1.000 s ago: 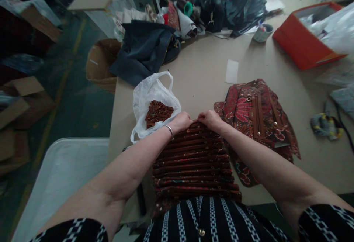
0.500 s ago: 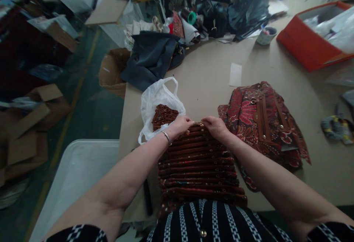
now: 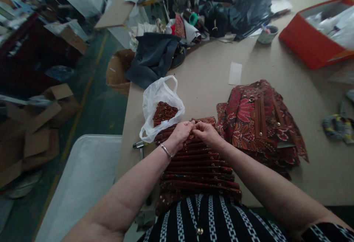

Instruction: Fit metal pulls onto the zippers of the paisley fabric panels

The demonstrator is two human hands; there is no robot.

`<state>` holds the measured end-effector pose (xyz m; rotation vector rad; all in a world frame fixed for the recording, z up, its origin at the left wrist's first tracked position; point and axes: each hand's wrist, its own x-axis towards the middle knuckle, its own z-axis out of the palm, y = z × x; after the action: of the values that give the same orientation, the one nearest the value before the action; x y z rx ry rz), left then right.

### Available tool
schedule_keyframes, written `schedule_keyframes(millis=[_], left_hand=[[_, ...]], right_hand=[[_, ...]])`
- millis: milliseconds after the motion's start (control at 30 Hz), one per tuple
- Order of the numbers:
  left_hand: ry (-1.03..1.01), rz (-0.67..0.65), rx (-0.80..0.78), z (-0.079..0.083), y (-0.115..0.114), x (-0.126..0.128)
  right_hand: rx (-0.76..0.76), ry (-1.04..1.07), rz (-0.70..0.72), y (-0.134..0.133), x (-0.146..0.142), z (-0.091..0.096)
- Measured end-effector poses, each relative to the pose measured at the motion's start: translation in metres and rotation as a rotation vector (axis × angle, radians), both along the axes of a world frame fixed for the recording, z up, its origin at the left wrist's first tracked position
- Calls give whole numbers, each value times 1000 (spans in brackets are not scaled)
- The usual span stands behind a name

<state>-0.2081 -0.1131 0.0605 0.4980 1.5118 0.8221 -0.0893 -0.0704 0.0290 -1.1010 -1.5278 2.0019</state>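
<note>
My left hand and my right hand meet with pinched fingertips above a row of folded brown patterned fabric pieces. What they pinch is small, brown and mostly covered by the fingers; I cannot make it out. The pieces lie overlapped in a line running toward my body, with small metal rings showing along their right side. Just beyond my left hand, a white plastic bag sits open, holding many small brown tabs with rings. Right of my right hand lies a pile of red-brown floral panels with zips.
A hammer lies left of the row. Dark grey fabric hangs over the table's left edge. Farther off are a small cup, a white paper and an orange box. A roll of tape lies right.
My hands have come together and slightly toward me, from apart at the row's far end to fingertips touching. The view has shifted a little, and the hammer head now shows.
</note>
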Motion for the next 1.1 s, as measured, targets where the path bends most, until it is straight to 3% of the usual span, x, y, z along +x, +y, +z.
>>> schedule_keyframes(millis=[100,267,467,667,767,867,1033,1100], left_hand=[[-50,-34,-26,3,-1,0],[-101,-28,-14,-3,3,2],[-115,12,4,-9,3,-1],[-244,8,-33,-9,5,-18],[-248,-59,-42,-8,8,-25],[-133,-134,-37,-8,10,-27],[264,-323,-53,-16,19,-24],[418,-390,-52,-20,24,-22]], right_hand=[[-89,29,-34,4,6,3],[-97,-21,66,8,5,7],[-84,-28,41,7,1,7],[-21,-135,6,32,8,11],[6,-203,-7,43,9,7],[83,-269,39,46,9,1],[460,-534,186,47,12,-14],[539,-617,247,47,13,-20]])
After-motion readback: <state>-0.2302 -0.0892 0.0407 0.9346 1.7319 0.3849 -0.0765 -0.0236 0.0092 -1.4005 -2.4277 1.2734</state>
